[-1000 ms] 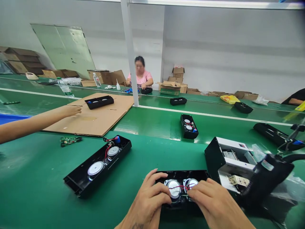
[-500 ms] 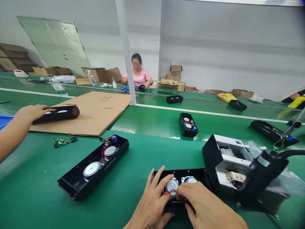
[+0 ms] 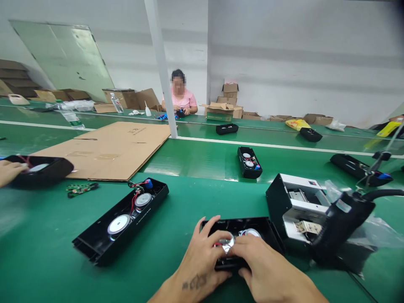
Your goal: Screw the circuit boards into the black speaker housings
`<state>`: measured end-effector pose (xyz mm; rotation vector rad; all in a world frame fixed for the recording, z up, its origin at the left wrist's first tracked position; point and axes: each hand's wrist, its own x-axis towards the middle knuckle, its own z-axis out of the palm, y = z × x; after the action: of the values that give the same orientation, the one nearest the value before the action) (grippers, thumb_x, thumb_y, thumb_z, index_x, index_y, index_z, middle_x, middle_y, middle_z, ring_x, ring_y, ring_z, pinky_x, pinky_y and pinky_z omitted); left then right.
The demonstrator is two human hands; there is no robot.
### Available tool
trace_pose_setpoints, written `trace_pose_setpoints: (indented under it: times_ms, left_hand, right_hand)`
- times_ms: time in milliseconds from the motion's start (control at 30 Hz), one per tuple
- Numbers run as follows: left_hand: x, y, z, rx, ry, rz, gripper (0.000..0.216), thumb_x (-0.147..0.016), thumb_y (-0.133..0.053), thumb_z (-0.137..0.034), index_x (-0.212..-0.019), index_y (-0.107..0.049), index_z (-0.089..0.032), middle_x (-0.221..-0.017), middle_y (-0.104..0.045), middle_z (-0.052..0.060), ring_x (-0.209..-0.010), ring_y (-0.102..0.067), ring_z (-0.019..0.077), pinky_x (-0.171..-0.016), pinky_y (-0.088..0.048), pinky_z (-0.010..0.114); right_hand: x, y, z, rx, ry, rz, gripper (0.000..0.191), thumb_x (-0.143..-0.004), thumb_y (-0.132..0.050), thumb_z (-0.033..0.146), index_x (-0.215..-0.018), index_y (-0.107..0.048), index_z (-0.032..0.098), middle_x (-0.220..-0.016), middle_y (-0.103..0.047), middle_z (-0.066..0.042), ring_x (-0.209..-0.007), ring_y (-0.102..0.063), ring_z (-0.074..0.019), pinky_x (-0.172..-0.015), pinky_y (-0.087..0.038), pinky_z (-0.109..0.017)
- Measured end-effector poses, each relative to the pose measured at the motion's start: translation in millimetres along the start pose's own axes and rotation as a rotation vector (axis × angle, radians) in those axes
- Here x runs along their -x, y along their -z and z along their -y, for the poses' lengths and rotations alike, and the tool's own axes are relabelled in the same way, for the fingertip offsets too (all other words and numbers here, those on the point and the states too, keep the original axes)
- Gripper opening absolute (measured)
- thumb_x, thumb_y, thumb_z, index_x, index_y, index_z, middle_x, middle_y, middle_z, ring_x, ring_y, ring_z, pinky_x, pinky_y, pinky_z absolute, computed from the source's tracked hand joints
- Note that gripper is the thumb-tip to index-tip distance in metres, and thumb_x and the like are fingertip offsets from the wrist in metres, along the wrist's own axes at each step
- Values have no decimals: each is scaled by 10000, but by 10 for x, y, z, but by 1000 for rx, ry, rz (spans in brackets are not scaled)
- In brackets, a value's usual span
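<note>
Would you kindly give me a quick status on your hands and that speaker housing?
Left hand, right hand over the speakers. Black housing flat on green belt. Black-and-white machine close on right.

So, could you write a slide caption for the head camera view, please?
Left hand and right hand rest on a round silver speaker inside a black rectangular speaker housing on a green conveyor belt.
</note>
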<state>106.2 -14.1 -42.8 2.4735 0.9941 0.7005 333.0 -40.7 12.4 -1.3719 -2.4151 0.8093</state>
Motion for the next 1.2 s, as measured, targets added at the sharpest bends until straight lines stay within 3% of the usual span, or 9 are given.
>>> trace_pose_setpoints:
  times_ms: [100, 200, 267, 533, 833, 1033, 1200]
  left_hand:
    - [-306, 268, 39, 191, 180, 123, 277, -640, -1020, -269, -778, -780, -259, -1199, -799, -16, -1448, -560, 422, -1217, -386, 597]
    - [-608, 485, 162, 368, 314, 239, 365, -576, -1027, -347, -618, -691, -210, -1156, -779, -17, -1123, -717, 279, -952, -518, 354]
    - [-732, 563, 243, 406, 328, 293, 421, -552, -1020, -399, -563, -649, -201, -1108, -771, -17, -978, -723, 220, -790, -500, 296]
    - [-768, 571, 288, 413, 313, 361, 467, -555, -984, -436, -507, -588, -194, -1088, -752, -14, -956, -683, 205, -717, -435, 279]
    - [-803, 588, 291, 433, 290, 367, 504, -552, -979, -456, -507, -554, -189, -1020, -722, -8, -982, -663, 208, -735, -419, 285]
    - [-769, 568, 283, 440, 269, 349, 543, -581, -967, -583, -513, -598, -192, -1058, -709, -3, -998, -657, 207, -768, -426, 299]
    - [-756, 561, 294, 418, 274, 346, 500, -585, -974, -595, -556, -671, -199, -1116, -714, -11, -976, -670, 197, -768, -443, 300]
  right_hand:
    - [-234, 182, 25, 29, -68, 59, 379, -742, -715, 68, -1061, -792, 259, -1035, -811, -39, -988, -753, -261, -822, -511, -306]
    - [-476, 395, 48, 59, -98, 97, 283, -733, -750, 151, -995, -783, 253, -857, -770, -17, -779, -705, -220, -639, -399, -291]
    - [-590, 498, 59, 97, -113, 115, 194, -711, -776, 185, -894, -755, 246, -754, -703, 1, -659, -616, -189, -563, -315, -302]
    - [-698, 526, 18, 82, -136, 167, 261, -618, -888, 288, -675, -639, 240, -601, -507, 58, -500, -395, -125, -464, -203, -312]
    - [-737, 488, -59, 5, -102, 149, 264, -594, -941, 319, -718, -727, 226, -587, -472, 87, -554, -361, -116, -489, -211, -308]
    - [-718, 401, -56, -15, -96, 100, 261, -588, -904, 273, -599, -648, 224, -564, -347, 92, -567, -303, -113, -524, -212, -317]
    - [-703, 330, -87, 9, -73, 58, 162, -628, -842, 264, -629, -686, 220, -537, -419, 70, -568, -404, -128, -560, -270, -303]
